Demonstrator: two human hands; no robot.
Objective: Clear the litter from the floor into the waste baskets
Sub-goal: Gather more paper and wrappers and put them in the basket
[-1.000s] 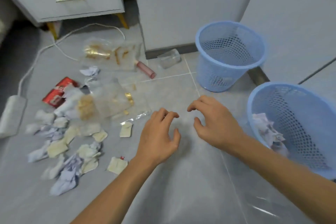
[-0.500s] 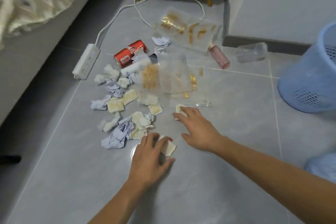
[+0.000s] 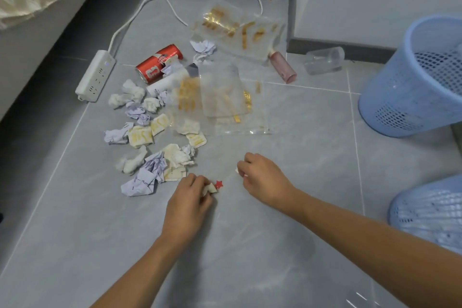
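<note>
On the floor (image 3: 250,245), I judge scraps light, crushable: left hand (image 3: 186,204) pinches one (image 3: 211,187), right hand (image 3: 262,177) grips another (image 3: 236,170).

Crumpled paper scraps (image 3: 150,147) left of clear plastic bags (image 3: 220,102); red soda can (image 3: 158,62) behind scraps; white power strip (image 3: 96,75) further left; blue mesh waste basket (image 3: 410,87) far right.

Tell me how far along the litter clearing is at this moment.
Early. Done: nothing visible; what shows of the upright blue basket looks empty. In hand: the left hand pinches a scrap with a red star, and the right hand grips a small white scrap. Left: the red can, crumpled papers, clear wrappers, pink tube and clear cup.
</note>
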